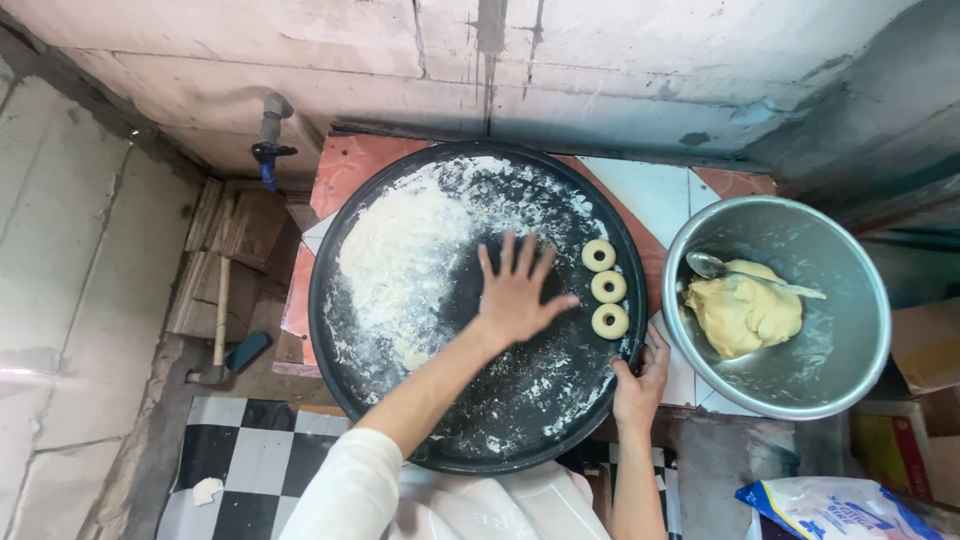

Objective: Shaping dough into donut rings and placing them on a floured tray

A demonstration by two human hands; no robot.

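- Big round black tray (pixel 560 420) sits mid-frame on a tiled tabletop (pixel 650 195); its surface is dusted w/ flour.
- Thickest flour patch (pixel 400 250) lies at approx 10 o'clock on the tray, thinner streaks at 5–6 o'clock.
- Left hand (pixel 517 292): flat, palm down, fingers spread wide apart, pressed on the tray just right of its centre; holds nothing.
- Right hand (pixel 642 380): fingers curled over the tray rim at approx 4 o'clock, clamped on the edge.
- The two hands are well apart; the left forearm w/ white sleeve (pixel 350 490) comes in from 6–7 o'clock.
- Three pale dough rings (pixel 609 287) sit in a short column at 3 o'clock on the tray, just beside the left hand's fingertips, not touching them; each ring close to the next.
- Steel bowl (pixel 840 370) stands right of the tray at 3 o'clock, near its rim; can't tell if they touch.
- Inside the bowl: yellow dough lump (pixel 745 315) w/ a metal spoon (pixel 712 266) resting on its top, handle pointing to 3 o'clock.
- Hammer (pixel 222 330) lies on the floor at 9 o'clock, well apart from the tray.
- Blue-white plastic bag (pixel 835 508) at 5 o'clock, bottom corner.
- Black-white checkered cloth (pixel 250 460) at 7 o'clock under the tray edge.
- Pipe w/ blue tap (pixel 270 145) on the wall at 11 o'clock.
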